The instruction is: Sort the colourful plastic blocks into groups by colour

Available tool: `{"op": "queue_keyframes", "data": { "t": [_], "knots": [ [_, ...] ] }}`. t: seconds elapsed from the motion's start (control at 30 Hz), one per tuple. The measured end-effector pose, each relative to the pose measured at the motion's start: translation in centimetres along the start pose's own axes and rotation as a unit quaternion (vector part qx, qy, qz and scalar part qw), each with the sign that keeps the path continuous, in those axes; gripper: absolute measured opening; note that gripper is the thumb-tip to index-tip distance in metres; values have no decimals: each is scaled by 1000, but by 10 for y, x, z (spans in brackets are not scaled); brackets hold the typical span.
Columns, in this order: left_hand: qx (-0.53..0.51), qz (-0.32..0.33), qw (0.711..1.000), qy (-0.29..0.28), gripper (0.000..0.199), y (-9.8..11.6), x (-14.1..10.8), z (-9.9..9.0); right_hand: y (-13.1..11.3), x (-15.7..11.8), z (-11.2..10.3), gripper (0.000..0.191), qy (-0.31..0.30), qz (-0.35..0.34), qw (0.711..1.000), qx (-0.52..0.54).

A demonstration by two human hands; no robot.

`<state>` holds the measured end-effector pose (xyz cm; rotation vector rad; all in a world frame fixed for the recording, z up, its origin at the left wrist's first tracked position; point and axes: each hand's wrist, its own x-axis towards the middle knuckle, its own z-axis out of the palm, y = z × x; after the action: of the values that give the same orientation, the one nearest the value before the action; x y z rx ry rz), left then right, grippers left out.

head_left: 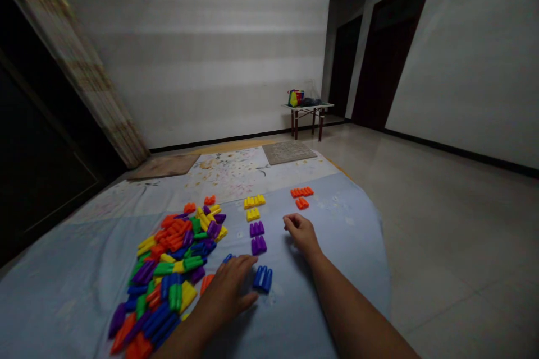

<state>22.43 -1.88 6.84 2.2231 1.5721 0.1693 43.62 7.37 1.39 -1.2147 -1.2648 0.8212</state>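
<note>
The bottom of the view cuts off the cloth-covered table's (357, 235) near edge and both forearms (349, 297). Toward that edge, the left hand (229, 283) hides most of a blue piece (228, 258) and part of an orange piece (206, 281); how far the pile (174, 233) runs behind its wrist is unclear. The right hand's (300, 233) curled fingers conceal any grip. Beyond the far edge, a dark bundle (310, 102) is too small to identify.

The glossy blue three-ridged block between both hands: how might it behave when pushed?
This block looks like moulded plastic, so probably stiff and light. Lying flat on pale blue cloth, it would likely slide, not roll.
</note>
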Motion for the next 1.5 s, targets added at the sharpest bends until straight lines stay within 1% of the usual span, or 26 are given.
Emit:
{"op": "queue_keyframes", "data": {
  "t": [0.07, 0.17, 0.23, 0.3, 0.4, 0.47, 0.53, 0.63, 0.7, 0.83, 0.97, 1.1, 1.23, 1.3, 1.4, 1.43, 1.5],
  "knots": [
    [-5, 6, 1000, -24, 61, -1, 3, 6, -8, 0, -1, 27, 1, -14, 1000, -4],
    [-5, 11, 999, -37, 58, -1, 9, 14, -20, 3, -9, 27, 25, -27, 999, -12],
    [-7, 7, 1000, -30, 57, -1, 13, 18, -28, 6, -21, 28, 50, -31, 998, -22],
    [-22, 4, 1000, -12, 57, -1, 18, 20, -32, 10, -37, 28, 74, -30, 996, -35],
    [-59, 16, 998, 20, 54, 7, 32, 22, -28, 10, -64, 28, 117, -21, 991, -55],
    [-79, 28, 996, 40, 48, 19, 46, 22, -19, 7, -78, 31, 154, -11, 986, -65],
    [-87, 37, 994, 58, 45, 35, 64, 23, -6, 3, -88, 34, 190, -1, 979, -71],
    [-82, 45, 992, 80, 44, 58, 95, 26, 13, 0, -93, 37, 228, 11, 971, -74],
    [-71, 38, 993, 86, 43, 71, 115, 29, 20, 0, -93, 37, 238, 15, 968, -73],
    [-42, 21, 996, 74, 45, 89, 148, 37, 24, 3, -91, 34, 235, 17, 969, -72],
    [-33, 28, 997, 70, 47, 98, 167, 43, 24, 4, -88, 32, 224, 16, 972, -72],
    [-24, 27, 997, 61, 46, 101, 174, 48, 24, 4, -87, 32, 220, 19, 973, -72],
    [-32, 28, 997, 62, 45, 100, 175, 53, 23, 4, -86, 34, 216, 19, 973, -72],
    [-45, 29, 996, 65, 49, 101, 174, 54, 23, 3, -87, 34, 213, 17, 974, -75],
    [-78, 35, 994, 73, 59, 100, 169, 47, 22, 3, -88, 34, 209, 14, 974, -82],
    [-88, 37, 992, 77, 61, 98, 166, 41, 21, 2, -88, 34, 208, 13, 974, -86],
    [-113, 41, 988, 95, 58, 91, 154, 26, 20, 1, -88, 34, 205, 10, 975, -92]
  ]
}}
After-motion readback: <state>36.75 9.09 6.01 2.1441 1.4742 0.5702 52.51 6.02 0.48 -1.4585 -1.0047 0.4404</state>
